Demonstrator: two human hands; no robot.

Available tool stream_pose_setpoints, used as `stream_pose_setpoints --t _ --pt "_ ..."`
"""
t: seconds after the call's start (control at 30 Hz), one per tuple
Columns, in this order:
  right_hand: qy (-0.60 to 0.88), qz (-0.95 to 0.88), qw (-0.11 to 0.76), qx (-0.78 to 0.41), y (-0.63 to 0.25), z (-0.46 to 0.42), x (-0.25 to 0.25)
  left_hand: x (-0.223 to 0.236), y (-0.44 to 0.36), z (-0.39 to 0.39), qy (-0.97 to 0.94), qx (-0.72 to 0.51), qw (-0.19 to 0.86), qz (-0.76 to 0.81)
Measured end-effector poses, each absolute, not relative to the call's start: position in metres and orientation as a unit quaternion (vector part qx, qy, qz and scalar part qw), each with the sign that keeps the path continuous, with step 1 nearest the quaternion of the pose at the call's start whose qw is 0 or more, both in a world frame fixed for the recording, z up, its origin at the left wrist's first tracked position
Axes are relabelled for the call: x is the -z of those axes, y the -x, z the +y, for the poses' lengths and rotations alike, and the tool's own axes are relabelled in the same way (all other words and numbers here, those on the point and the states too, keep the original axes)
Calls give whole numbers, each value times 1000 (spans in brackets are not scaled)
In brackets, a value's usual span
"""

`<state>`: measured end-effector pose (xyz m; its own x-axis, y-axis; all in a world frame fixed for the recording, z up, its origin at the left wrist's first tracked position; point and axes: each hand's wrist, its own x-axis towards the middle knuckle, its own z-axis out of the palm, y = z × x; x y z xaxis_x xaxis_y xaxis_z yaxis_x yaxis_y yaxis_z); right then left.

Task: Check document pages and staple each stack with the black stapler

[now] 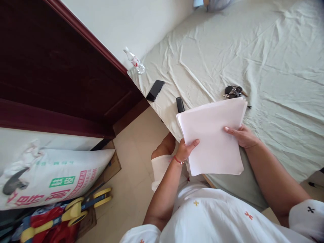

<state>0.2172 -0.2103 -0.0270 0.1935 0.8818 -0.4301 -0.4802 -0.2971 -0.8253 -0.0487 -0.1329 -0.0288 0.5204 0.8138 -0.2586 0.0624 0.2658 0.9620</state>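
I hold a stack of white paper sheets (214,135) over the near edge of a bed. My left hand (186,149) grips the stack's left edge, thumb on top. My right hand (241,135) holds the right edge, thumb across the top sheet. A red string bracelet sits on my left wrist. Just beyond the paper, a black stapler (180,104) and a bunch of keys (234,91) lie on the sheet.
The bed (265,50) carries a wrinkled pale green sheet. A black box (155,90) and a plastic bottle (134,61) lie near its corner. A dark red wooden door (50,67) stands left. A printed sack (50,175) and coloured toys (63,212) crowd the floor at lower left.
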Motion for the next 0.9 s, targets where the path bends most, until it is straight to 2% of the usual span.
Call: stream_pose_setpoints --t 0.23,0.43,0.6,0.9 --pt "507 -179 691 -483 -218 -196 27 28 51 -131 -523 -274 688 421" --pt "491 -176 666 -533 -220 -204 23 22 52 -131 -553 -212 704 392" --pt "466 -172 738 -457 -227 -198 19 30 57 -129 -514 -250 712 408" --pt "452 -209 761 -415 -232 -201 12 39 63 -131 -524 -258 712 390"
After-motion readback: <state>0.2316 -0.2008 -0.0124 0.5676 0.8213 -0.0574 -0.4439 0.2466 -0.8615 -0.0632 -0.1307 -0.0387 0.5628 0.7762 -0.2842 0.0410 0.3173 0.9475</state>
